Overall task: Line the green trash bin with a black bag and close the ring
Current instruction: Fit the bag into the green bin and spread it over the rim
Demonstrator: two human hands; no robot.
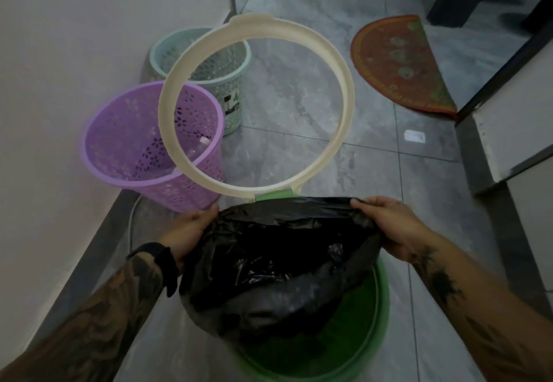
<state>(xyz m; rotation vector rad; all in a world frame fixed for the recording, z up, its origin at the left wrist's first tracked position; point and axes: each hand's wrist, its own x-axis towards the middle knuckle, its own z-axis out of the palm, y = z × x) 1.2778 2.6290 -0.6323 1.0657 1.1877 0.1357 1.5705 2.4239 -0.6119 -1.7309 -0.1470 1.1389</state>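
The green trash bin (375,319) stands on the floor right below me, mostly covered by a black bag (278,262). Its cream ring (344,88) is hinged at the bin's far rim and flipped up, standing open. My left hand (191,229) grips the bag's mouth on the left side. My right hand (389,223) grips the mouth on the right. The bag is stretched open between both hands, its body hanging into the bin. The bin's near and right rim shows green beneath the bag.
A purple perforated basket (128,142) and a pale mint basket (233,88) stand to the left against the white wall (74,52). A red half-round mat (401,61) lies on the grey tiled floor at the back right. A white cabinet edge (508,142) is to the right.
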